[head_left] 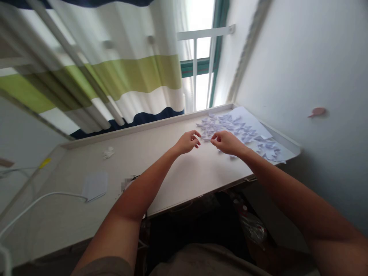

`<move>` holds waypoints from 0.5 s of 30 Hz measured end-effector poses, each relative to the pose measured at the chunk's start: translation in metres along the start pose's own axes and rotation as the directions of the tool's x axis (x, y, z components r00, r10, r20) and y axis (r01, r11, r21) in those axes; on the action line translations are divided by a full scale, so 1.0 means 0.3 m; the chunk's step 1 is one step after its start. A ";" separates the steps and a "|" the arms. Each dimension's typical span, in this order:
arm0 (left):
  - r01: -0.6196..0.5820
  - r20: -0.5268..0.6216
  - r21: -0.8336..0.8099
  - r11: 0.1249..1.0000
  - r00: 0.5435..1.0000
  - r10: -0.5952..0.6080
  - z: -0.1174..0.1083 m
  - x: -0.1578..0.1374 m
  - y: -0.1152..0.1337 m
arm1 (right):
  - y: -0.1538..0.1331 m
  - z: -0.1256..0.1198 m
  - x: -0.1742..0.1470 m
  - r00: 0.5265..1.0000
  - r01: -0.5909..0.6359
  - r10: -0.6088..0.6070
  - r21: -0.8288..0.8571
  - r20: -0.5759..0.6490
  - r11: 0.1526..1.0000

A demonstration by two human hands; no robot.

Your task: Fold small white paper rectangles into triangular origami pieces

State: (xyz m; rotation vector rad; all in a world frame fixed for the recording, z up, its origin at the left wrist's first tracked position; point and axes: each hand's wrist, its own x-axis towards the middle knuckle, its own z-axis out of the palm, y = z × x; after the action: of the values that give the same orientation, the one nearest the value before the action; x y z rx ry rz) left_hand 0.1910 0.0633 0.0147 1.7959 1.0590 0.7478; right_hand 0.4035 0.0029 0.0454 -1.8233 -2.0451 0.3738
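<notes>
Over the middle of the white desk [178,184], my left hand [187,142] is held with its fingers curled loosely and apart, nothing showing between them. To its right, my right hand [228,142] has thumb and fingers drawn together in a pinch. A small folded paper piece [205,138], white and pointed like a little boat, shows between the two hands, close to the right fingertips. I cannot tell whether the right hand touches it. Behind the right hand spreads a pile of similar folded paper pieces [227,124], several partly hidden by the hand.
White paper sheets [250,117] lie at the desk's right corner against the wall. Left are a crumpled tissue [108,153], a pale flat pad [96,184] and a white cable [48,194]. A raised rim [135,128] runs along the back, below the striped curtain [129,76].
</notes>
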 end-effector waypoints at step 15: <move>0.209 -0.882 -0.076 0.975 0.442 -0.164 -0.707 -1.100 -0.379 | -1.198 0.687 0.113 0.361 0.848 -0.806 0.195 0.469 0.493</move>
State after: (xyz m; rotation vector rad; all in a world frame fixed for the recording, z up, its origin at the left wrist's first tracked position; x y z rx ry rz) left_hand -0.1719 -0.1210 -0.0180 1.1965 1.9270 1.6227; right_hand -0.0115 0.0015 0.0208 -0.4442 -3.0596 0.4853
